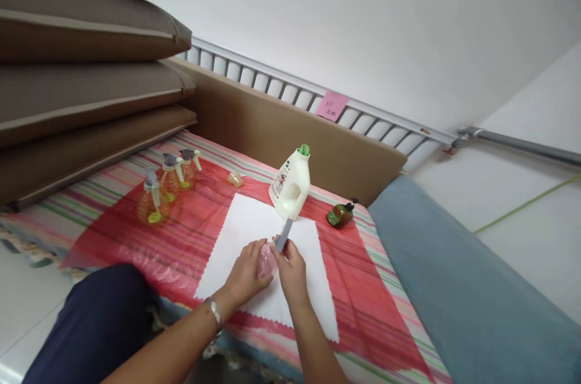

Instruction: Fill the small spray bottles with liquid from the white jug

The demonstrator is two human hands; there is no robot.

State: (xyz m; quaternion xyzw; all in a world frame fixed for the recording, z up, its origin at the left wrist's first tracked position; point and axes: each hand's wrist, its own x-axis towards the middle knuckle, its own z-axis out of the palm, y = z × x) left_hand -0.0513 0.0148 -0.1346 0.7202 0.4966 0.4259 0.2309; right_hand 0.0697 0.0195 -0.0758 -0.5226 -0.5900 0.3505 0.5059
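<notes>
Lying between the two hands, over the white cloth (231, 233), we enter first one see-through pink bottle (267, 260). Left hand (245, 272): wrapped about its left side, thumb toward the body. Right hand (292, 269): pinching a long grey piece (284, 236) at the bottle's upper right; whether the two parts are joined, we cannot tell. The grey piece's long axis runs away from the body and slants right, toward the foot of the white jug (285, 198). The left palm is nearer the bottle; the right fingers are nearer the grey piece.

Labels and writing. White jug, green top: one printed label with dark and red marks, too small for us to read. Brown pump bottle (339, 215), right of the cloth: one green label, illegible. Pink note (332, 106) on the rail (271, 74): handwritten in two lines, the upper perhaps "311", the lower unclear. Three amber spray bottles (153, 204), left: a yellow patch low on each, no lettering that we can make out.
</notes>
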